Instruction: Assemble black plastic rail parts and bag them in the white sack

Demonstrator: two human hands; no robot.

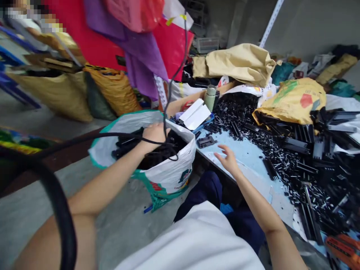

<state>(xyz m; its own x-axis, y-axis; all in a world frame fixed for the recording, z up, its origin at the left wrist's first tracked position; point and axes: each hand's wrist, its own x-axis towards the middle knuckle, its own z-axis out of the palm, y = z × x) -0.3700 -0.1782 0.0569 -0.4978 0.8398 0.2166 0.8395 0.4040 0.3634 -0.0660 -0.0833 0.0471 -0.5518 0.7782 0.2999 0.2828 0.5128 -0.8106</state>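
Note:
My left hand (155, 133) reaches into the mouth of a white woven sack with a green edge (171, 168). Dark plastic pieces (128, 144) fill the sack, and my fingers are blurred and turned away, so their grip is unclear. A black cable (123, 135) crosses in front of that wrist. Over the near edge of the blue-topped table (244, 150), my right hand (228, 160) has its fingers apart and holds nothing. Closest to it lies a flat black plastic part (206, 141).
Heaps of small black parts (281, 168) cover the table's right side. Farther back are a green flask (210, 98), a white paper box (195, 114) and a yellow bag (295, 101). An orange tool (344, 249) lies at the lower right. Red and purple cloths (140, 48) hang above the sack.

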